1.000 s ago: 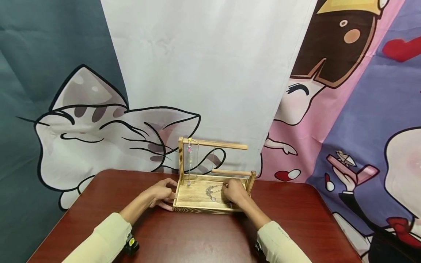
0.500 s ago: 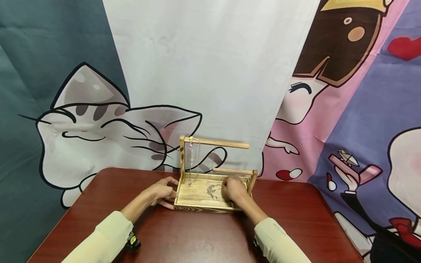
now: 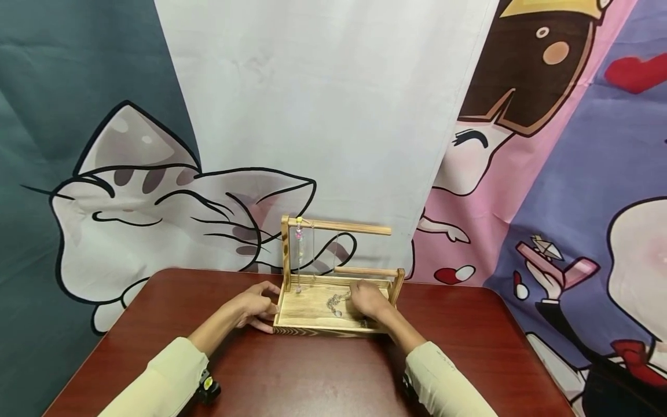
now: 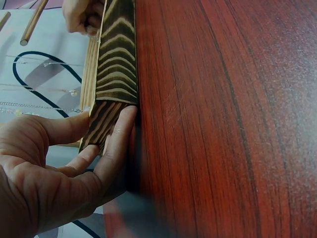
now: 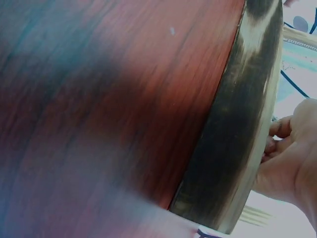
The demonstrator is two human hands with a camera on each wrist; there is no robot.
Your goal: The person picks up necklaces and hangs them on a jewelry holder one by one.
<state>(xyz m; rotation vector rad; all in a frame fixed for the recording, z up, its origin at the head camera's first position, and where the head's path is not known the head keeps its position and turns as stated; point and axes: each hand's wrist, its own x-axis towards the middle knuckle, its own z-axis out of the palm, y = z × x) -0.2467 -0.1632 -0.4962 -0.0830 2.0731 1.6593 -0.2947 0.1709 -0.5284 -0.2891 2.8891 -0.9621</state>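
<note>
A wooden jewellery stand (image 3: 323, 332) with a shallow tray base rests on the table. My left hand (image 3: 255, 304) grips the tray's left end; in the left wrist view its thumb lies at the rim and its fingers on the outer side of the dark-grained wall (image 4: 116, 64). Inside the tray lies a silvery chain necklace (image 3: 332, 303) with a small round pendant (image 3: 338, 314). Its right part runs up to my right hand (image 3: 370, 300), whose curled fingers pinch it low over the tray floor. Those fingertips are mostly hidden in the head view.
A beaded chain (image 3: 299, 236) and thin necklaces hang from the stand's upper rod (image 3: 349, 227). A lower rod (image 3: 367, 271) juts left from the short right post (image 3: 399, 286). The reddish table (image 3: 312, 376) meets a cartoon-printed cloth (image 3: 333, 116) behind.
My right hand has shifted slightly left, and less of the necklace's right part shows beside it. My left hand stays on the tray's end.
</note>
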